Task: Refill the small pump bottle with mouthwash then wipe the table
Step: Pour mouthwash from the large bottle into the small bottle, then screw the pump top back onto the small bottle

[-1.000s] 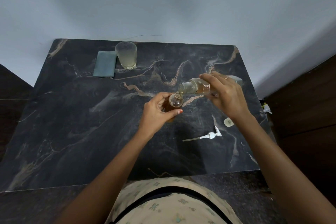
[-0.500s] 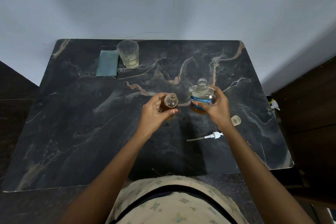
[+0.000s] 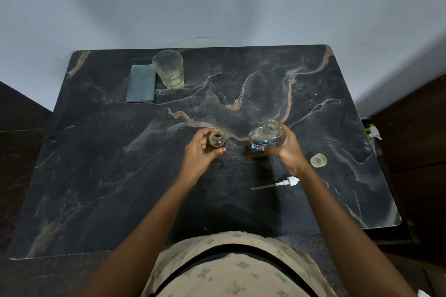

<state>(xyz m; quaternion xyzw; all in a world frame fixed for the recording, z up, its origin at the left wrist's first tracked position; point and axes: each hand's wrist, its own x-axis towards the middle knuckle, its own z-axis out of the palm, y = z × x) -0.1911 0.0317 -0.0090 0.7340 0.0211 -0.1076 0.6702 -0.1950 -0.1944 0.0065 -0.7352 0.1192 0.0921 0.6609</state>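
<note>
Your left hand wraps around the small pump bottle near the middle of the frame, fingers closed on its sides; the bottle stands upright on the dark marble table with its neck open and amber liquid inside. Just to the right, your right hand grips the mouthwash bottle, upright, uncapped, blue label facing you. The two bottles stand near each other but apart. The pump head with its dip tube lies on the table in the lower right of the frame, by your right wrist. The clear cap sits just right of that hand. In the upper left, a folded grey-blue cloth lies beside a drinking glass holding a little pale liquid.
</note>
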